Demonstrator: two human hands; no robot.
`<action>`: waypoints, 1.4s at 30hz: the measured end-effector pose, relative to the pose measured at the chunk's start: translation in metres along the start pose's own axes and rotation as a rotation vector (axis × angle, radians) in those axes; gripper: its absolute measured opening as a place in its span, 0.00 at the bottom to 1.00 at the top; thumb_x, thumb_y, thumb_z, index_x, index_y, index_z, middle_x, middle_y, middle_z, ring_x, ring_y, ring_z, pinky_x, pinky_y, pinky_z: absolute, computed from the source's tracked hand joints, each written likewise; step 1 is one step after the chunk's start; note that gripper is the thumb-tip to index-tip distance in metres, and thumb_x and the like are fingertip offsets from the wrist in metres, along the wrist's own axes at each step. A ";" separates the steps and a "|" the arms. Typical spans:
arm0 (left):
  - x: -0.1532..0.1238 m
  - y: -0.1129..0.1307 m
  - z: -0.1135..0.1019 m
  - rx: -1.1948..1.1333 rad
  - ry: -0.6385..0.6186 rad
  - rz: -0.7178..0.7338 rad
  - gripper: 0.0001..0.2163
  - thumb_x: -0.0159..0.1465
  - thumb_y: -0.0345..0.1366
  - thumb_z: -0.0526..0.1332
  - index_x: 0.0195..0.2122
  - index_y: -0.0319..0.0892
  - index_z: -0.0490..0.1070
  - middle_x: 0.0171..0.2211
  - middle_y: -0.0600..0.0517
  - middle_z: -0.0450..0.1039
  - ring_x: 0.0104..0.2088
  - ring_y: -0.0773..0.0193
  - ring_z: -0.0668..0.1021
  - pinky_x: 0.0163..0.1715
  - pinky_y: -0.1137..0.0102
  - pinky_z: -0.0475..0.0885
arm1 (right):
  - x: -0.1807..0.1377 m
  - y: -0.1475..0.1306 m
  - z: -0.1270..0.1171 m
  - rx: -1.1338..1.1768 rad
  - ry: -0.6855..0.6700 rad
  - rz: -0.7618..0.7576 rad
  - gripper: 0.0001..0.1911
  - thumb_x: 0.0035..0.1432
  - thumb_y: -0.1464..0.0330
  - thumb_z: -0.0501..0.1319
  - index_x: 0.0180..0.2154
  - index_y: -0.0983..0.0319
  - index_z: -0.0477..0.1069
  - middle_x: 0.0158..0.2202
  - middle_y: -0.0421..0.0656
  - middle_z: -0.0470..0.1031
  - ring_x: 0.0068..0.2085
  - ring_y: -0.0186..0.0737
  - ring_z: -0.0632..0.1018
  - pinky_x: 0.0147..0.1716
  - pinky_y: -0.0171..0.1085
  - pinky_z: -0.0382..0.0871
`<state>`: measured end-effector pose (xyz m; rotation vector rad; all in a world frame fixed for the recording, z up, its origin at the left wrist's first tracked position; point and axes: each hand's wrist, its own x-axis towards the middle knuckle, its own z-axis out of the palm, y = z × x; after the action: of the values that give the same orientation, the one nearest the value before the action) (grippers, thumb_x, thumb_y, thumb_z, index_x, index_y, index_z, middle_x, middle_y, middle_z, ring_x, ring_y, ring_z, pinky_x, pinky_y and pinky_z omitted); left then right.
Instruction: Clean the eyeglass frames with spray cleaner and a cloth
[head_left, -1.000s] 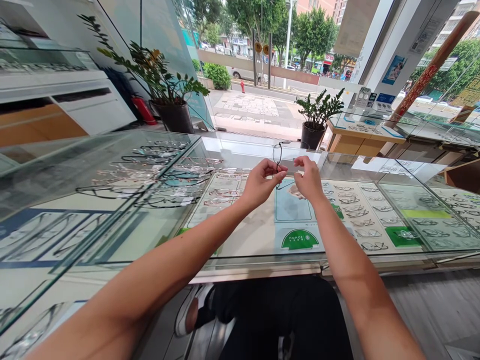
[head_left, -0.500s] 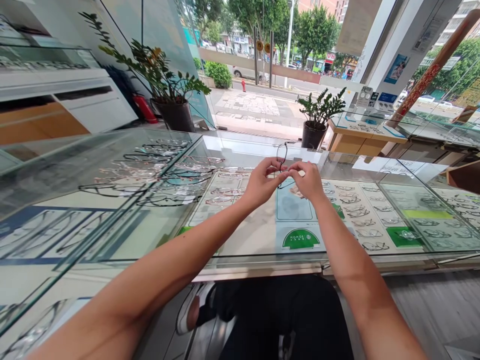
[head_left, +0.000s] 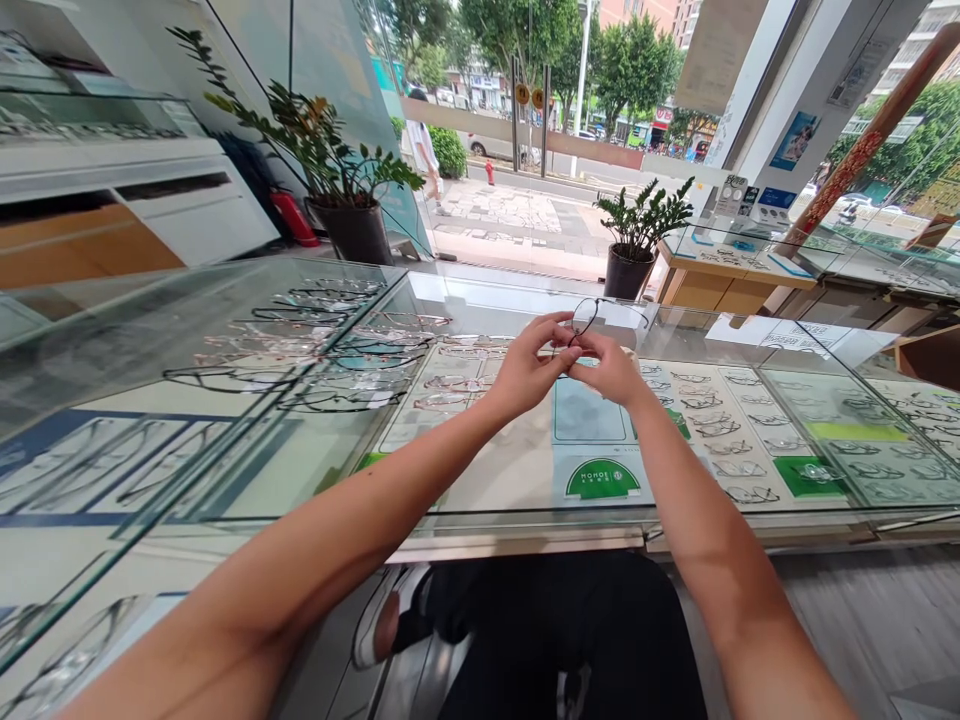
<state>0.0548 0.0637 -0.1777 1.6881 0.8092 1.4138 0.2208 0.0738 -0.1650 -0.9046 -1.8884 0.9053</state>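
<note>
A thin black pair of glasses (head_left: 587, 314) is held up over the glass display counter (head_left: 525, 500). My left hand (head_left: 529, 370) pinches the frame from the left with thumb and forefinger. Pressed close against it, my right hand (head_left: 613, 368) pinches the same frame from the right. Both hands hover above a pale blue mat (head_left: 589, 412) lying inside the case. Part of the frame is hidden behind my fingers.
Rows of spectacles (head_left: 330, 350) fill the left case and more spectacles (head_left: 712, 420) lie to the right. A green sign (head_left: 602, 478) sits under the glass. Two potted plants (head_left: 352, 200) (head_left: 637, 240) stand by the window. A person (head_left: 426, 150) walks outside.
My two hands have come together until they touch. The glasses have tilted and shifted a little to the right. A passer-by has appeared outside the window.
</note>
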 end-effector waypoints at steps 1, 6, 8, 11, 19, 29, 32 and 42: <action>0.000 0.001 0.000 0.003 -0.006 -0.002 0.13 0.61 0.47 0.69 0.35 0.42 0.73 0.63 0.39 0.69 0.57 0.50 0.77 0.44 0.63 0.78 | 0.000 -0.001 0.000 0.021 -0.030 0.003 0.18 0.52 0.65 0.65 0.47 0.59 0.77 0.45 0.43 0.82 0.51 0.47 0.81 0.60 0.51 0.72; 0.001 -0.001 0.000 0.023 -0.016 0.004 0.14 0.60 0.47 0.70 0.34 0.42 0.74 0.61 0.40 0.72 0.51 0.53 0.79 0.50 0.60 0.76 | -0.001 -0.003 0.001 0.073 -0.115 0.029 0.19 0.52 0.63 0.68 0.47 0.58 0.77 0.47 0.43 0.82 0.53 0.49 0.80 0.58 0.52 0.74; 0.001 -0.002 -0.001 0.020 -0.006 0.014 0.13 0.62 0.46 0.69 0.34 0.42 0.75 0.60 0.40 0.73 0.55 0.51 0.78 0.52 0.59 0.75 | -0.001 -0.003 0.002 0.074 -0.107 0.039 0.18 0.54 0.59 0.69 0.46 0.59 0.76 0.46 0.44 0.82 0.52 0.48 0.81 0.58 0.52 0.74; 0.001 0.000 -0.002 0.018 0.004 0.030 0.11 0.64 0.45 0.66 0.39 0.42 0.77 0.61 0.40 0.72 0.60 0.48 0.75 0.52 0.59 0.75 | 0.001 -0.001 0.004 0.090 -0.071 0.050 0.21 0.56 0.52 0.69 0.45 0.59 0.75 0.45 0.45 0.81 0.48 0.48 0.81 0.55 0.51 0.76; -0.009 0.015 0.000 0.195 -0.065 0.100 0.20 0.64 0.44 0.65 0.56 0.46 0.75 0.71 0.41 0.61 0.63 0.45 0.74 0.42 0.65 0.79 | 0.004 0.002 0.007 0.030 0.035 0.027 0.28 0.60 0.45 0.64 0.53 0.57 0.73 0.47 0.46 0.79 0.44 0.44 0.79 0.48 0.45 0.77; 0.033 0.006 -0.054 0.540 0.565 0.280 0.03 0.61 0.32 0.60 0.34 0.42 0.72 0.33 0.51 0.73 0.31 0.65 0.72 0.30 0.70 0.66 | 0.000 0.007 0.000 -0.175 0.160 0.049 0.35 0.70 0.47 0.54 0.69 0.58 0.61 0.53 0.48 0.76 0.42 0.41 0.77 0.41 0.38 0.72; 0.043 0.007 -0.075 0.637 0.417 0.024 0.05 0.58 0.31 0.59 0.33 0.42 0.73 0.24 0.55 0.67 0.26 0.66 0.68 0.30 0.68 0.64 | -0.001 0.009 -0.001 -0.225 0.173 0.083 0.35 0.71 0.46 0.50 0.69 0.59 0.62 0.52 0.49 0.78 0.44 0.43 0.77 0.45 0.41 0.72; 0.039 0.019 -0.074 1.085 -0.246 -0.454 0.07 0.53 0.34 0.63 0.32 0.46 0.80 0.30 0.51 0.78 0.30 0.58 0.76 0.28 0.66 0.62 | -0.003 0.010 -0.003 -0.240 0.209 0.128 0.33 0.72 0.46 0.47 0.64 0.59 0.68 0.53 0.50 0.80 0.46 0.47 0.80 0.48 0.45 0.73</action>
<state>-0.0106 0.0994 -0.1356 2.1462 1.8607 0.3960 0.2275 0.0771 -0.1736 -1.2273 -1.7970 0.6370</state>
